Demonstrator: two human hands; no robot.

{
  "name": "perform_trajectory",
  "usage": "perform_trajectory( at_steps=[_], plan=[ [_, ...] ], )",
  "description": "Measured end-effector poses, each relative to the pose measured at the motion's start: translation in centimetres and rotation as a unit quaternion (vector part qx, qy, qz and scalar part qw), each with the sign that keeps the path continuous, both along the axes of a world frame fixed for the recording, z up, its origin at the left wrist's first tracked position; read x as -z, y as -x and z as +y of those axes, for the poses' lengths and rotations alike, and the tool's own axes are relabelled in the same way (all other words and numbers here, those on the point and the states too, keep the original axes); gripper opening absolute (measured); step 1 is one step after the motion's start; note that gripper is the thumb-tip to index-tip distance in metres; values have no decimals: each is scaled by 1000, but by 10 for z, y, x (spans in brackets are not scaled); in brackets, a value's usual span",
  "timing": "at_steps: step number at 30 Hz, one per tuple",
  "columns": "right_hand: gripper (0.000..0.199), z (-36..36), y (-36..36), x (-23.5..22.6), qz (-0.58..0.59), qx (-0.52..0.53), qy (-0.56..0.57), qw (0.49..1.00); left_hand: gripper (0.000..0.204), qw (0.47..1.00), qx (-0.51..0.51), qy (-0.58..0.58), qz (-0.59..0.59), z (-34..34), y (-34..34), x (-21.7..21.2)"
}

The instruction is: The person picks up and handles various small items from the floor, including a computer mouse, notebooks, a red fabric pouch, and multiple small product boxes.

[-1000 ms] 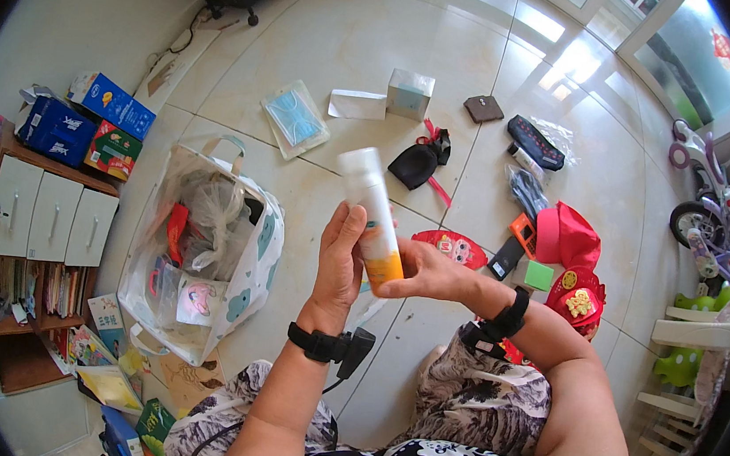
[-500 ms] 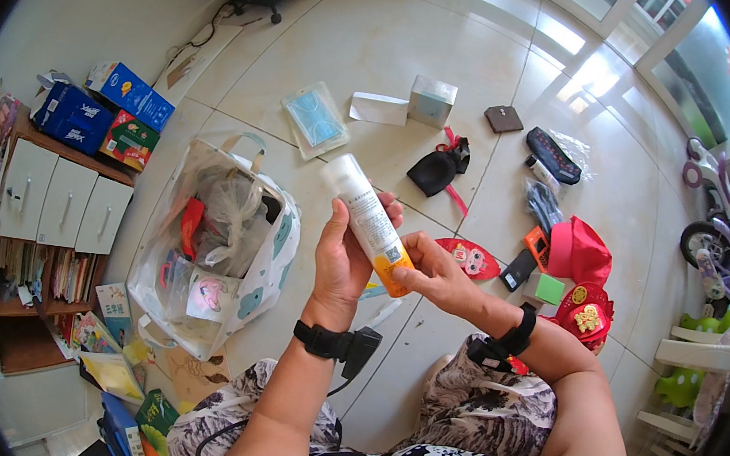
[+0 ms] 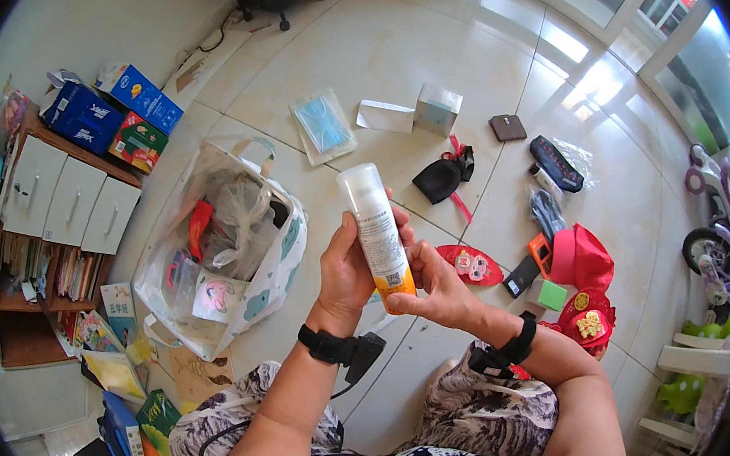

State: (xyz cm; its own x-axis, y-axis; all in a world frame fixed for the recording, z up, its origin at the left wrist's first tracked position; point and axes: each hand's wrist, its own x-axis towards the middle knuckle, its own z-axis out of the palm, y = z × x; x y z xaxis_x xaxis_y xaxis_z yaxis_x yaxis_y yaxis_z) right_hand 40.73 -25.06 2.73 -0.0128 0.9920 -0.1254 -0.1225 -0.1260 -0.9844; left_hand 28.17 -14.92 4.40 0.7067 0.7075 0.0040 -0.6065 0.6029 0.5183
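A white and orange spray can (image 3: 378, 240) with a clear cap is held up in front of me, tilted with its cap to the upper left. My left hand (image 3: 348, 266) wraps round its middle from the left and behind. The fingers of my right hand (image 3: 432, 281) grip its orange base end. Small print and a square code face me on its side. Left of my hands stands a white patterned storage bag (image 3: 263, 284), holding clear plastic bags (image 3: 245, 224), a red item (image 3: 198, 228) and a card with a pink picture.
On the tiles lie packaged blue masks (image 3: 324, 128), a small box (image 3: 438, 109), a brown wallet (image 3: 508, 127), a black item with red straps (image 3: 438, 180), a red cap (image 3: 584, 256) and a black phone-like slab (image 3: 521, 276). A cabinet (image 3: 74, 197) stands left; a child's bike (image 3: 720, 234) right.
The can has turned slightly more upright in my hands, both hands still on it. The whole view has shifted a little, so the floor things appear slightly lower and further right.
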Motion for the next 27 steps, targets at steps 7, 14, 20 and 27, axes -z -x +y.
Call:
perform_trajectory(
  at_steps=[7, 14, 20, 27],
  plan=[
    [65, 0, 4, -4, -32, 12, -18, 999, 59, 998, 27, 36, -46, -1, 0, -1],
    [70, -1, 5, -1, -34, 8, -11, 999, 63, 998, 22, 54, -37, -3, 0, -1],
    [70, -1, 6, -1, -41, 10, -20, 999, 62, 997, 21, 59, -36, -4, 1, -2],
    [71, -3, 5, -4, -37, 10, -18, 999, 60, 998, 35, 41, -45, -4, -1, 3]
  ],
)
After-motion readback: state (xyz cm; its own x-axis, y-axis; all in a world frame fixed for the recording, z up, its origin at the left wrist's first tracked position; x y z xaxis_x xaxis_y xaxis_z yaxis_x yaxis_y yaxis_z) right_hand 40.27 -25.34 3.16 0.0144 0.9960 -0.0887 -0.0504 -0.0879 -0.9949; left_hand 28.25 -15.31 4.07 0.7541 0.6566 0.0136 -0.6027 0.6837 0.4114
